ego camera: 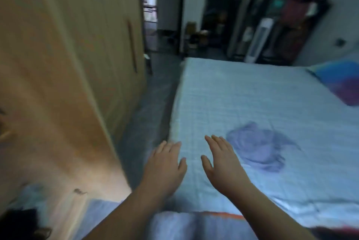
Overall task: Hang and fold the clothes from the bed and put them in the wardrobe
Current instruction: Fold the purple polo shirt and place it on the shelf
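On the near half of the bed [242, 94], just right of our right hand [223, 160], lies the lilac garment [258, 148], crumpled into a loose, low heap on the pale blue checked sheet. It looks thin and soft, so we judge it light and limp: it should sag and unfold once lifted, and a pinch at a hem or at the shoulders would spread it better than a grab at the middle. The blur hides where its edges run. Our right hand is spread flat with straight fingers and holds nothing; our left hand [165, 164], beside it over the bed's near left corner, is likewise spread and empty. Whether either palm touches the sheet we cannot tell. To the left stands the wooden wardrobe [77, 55], its doors closed, with a strip of dark floor between it and the bed. At the far right a bright coloured pillow [342, 82] rests on the sheet.
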